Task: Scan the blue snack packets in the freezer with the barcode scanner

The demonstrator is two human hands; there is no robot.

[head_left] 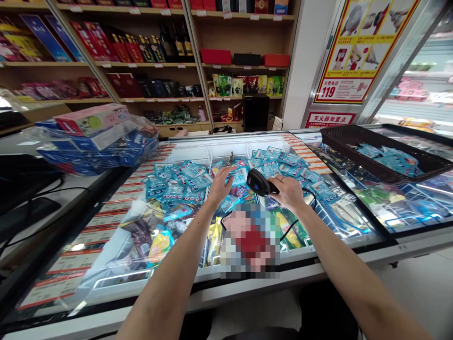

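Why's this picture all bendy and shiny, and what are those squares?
Head view: probably a wide lens, making the shelves lean outward; same head view, white glare on the glass top, and mosaic blocks hiding something just below the scanner.

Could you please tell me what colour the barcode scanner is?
The barcode scanner is mainly black, as the head view shows.

Bottles [180, 41] and red boxes [216, 56] are set out on far wooden shelves [240, 35]. To the far right, a poster [354, 61] is fixed above a red sign [331, 119]. At the left, cartons [95, 120] are bundled in clear plastic [146, 134].
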